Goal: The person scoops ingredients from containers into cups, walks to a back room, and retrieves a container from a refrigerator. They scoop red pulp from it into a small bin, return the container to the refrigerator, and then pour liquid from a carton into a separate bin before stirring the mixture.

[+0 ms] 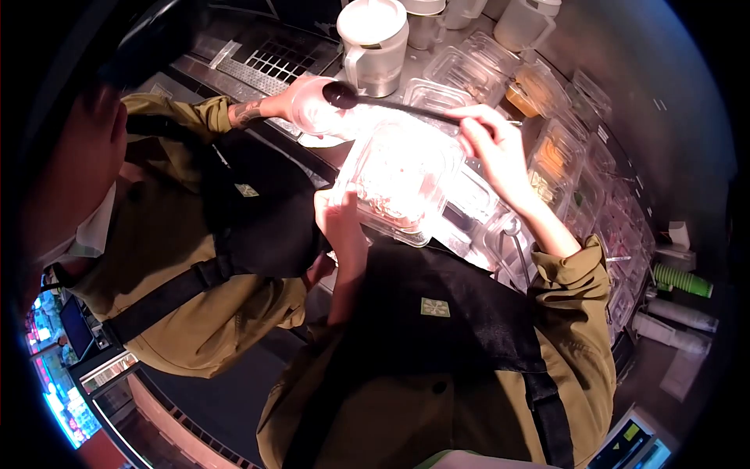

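My left hand [341,215] grips the near left edge of a clear plastic container [406,227], tilted in front of me. Bright light washes out most of its contents; some pale shreds show near the bottom. My right hand [496,148] is closed around the handle of a long black spoon [406,108], which reaches left past the container's far side. The round bowl of the spoon is at a cup [308,109] in a co-worker's hand [283,102]; glare hides whether they touch.
A lidded pitcher [376,59] stands at the back. Clear tubs with orange food [551,159] line the right side. Green stacked cups [682,279] lie at far right. The co-worker [195,289] stands close at my left. A metal utensil [513,230] rests in a tub near my right forearm.
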A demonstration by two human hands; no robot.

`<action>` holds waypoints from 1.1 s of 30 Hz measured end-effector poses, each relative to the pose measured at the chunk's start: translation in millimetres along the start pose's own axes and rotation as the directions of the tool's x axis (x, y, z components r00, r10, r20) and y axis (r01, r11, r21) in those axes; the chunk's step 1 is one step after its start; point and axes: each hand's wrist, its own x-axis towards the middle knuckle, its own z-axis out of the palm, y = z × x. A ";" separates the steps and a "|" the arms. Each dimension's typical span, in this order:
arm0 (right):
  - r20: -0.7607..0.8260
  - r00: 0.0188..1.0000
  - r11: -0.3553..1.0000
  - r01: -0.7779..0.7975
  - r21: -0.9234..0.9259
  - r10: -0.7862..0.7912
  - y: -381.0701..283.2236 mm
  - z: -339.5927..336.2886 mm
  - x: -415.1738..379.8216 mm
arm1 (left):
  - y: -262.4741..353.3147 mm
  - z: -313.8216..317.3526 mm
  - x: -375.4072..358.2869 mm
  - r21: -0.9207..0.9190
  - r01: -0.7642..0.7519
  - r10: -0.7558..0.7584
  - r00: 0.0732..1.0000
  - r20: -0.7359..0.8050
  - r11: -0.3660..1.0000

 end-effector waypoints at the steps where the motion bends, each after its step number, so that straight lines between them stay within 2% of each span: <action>1: -0.060 0.996 0.998 -0.064 0.020 0.065 -1.0 -7.3 -1.7 | 0.4 -0.8 -0.2 -0.017 0.017 -0.017 1.000 0.002 1.000; 2: -0.061 0.994 0.977 -0.075 0.200 0.089 3.1 -17.3 -4.8 | 1.9 0.2 -0.3 -0.036 0.037 -0.037 0.999 -0.001 0.999; 4: -0.047 0.990 0.921 -0.108 0.375 0.135 -2.2 -38.9 -20.4 | 5.8 1.2 -1.5 -0.075 0.078 -0.078 0.997 -0.004 0.994; 6: -0.058 0.992 0.982 -0.098 0.164 0.109 5.5 -62.3 -40.9 | 2.7 -1.0 -0.8 -0.073 0.054 -0.053 0.999 0.013 0.996; 8: -0.011 0.999 0.981 -0.048 -0.187 0.047 5.9 -65.7 -62.1 | 4.0 0.0 -1.4 -0.062 0.032 -0.031 0.999 0.027 0.998; 10: 0.146 0.968 0.811 0.251 -0.529 -0.205 13.1 -59.3 -71.1 | 7.8 5.0 -3.9 -0.105 0.043 -0.036 0.997 0.070 0.994; 12: 0.356 0.891 0.579 0.454 -0.677 -0.282 22.9 -56.3 -73.4 | 5.1 10.3 -3.8 -0.139 0.056 -0.045 0.995 0.084 0.989; 13: 0.387 0.888 0.579 0.457 -0.675 -0.250 28.2 -55.5 -77.0 | 1.9 10.8 -3.4 -0.186 0.075 -0.054 0.992 0.115 0.980; 14: 0.413 0.851 0.551 0.525 -0.649 -0.324 31.9 -53.5 -78.6 | 1.9 12.3 -4.1 -0.180 0.049 -0.024 0.990 0.136 0.983; 15: 0.443 0.842 0.565 0.537 -0.627 -0.309 28.6 -53.6 -82.8 | 3.4 14.5 -5.1 -0.176 0.021 0.007 0.988 0.155 0.984; 19: 0.500 0.813 0.685 0.547 -0.480 -0.299 22.9 -59.3 -95.8 | 9.3 19.5 -8.0 -0.091 -0.020 0.037 0.981 0.188 0.996; 22: 0.344 0.835 0.508 0.538 -0.672 -0.430 25.0 -59.6 -89.0 | 5.5 20.1 -7.2 -0.130 -0.020 0.045 0.979 0.200 0.991; 23: 0.347 0.872 0.503 0.484 -0.716 -0.345 27.3 -60.4 -88.2 | 6.1 20.5 -8.1 -0.145 -0.005 0.035 0.979 0.202 0.989; 25: 0.359 0.845 0.517 0.529 -0.673 -0.396 28.2 -53.4 -91.1 | 12.8 25.7 -9.9 -0.173 0.023 0.014 0.978 0.208 0.985; 29: 0.431 0.821 0.623 0.567 -0.539 -0.375 22.8 -47.7 -104.2 | 10.0 30.4 -7.8 -0.189 0.025 0.021 0.971 0.239 0.982; 33: 0.400 0.845 0.651 0.531 -0.543 -0.355 9.5 -62.2 -108.5 | 6.2 29.9 -3.9 -0.130 -0.010 0.046 0.959 0.279 0.992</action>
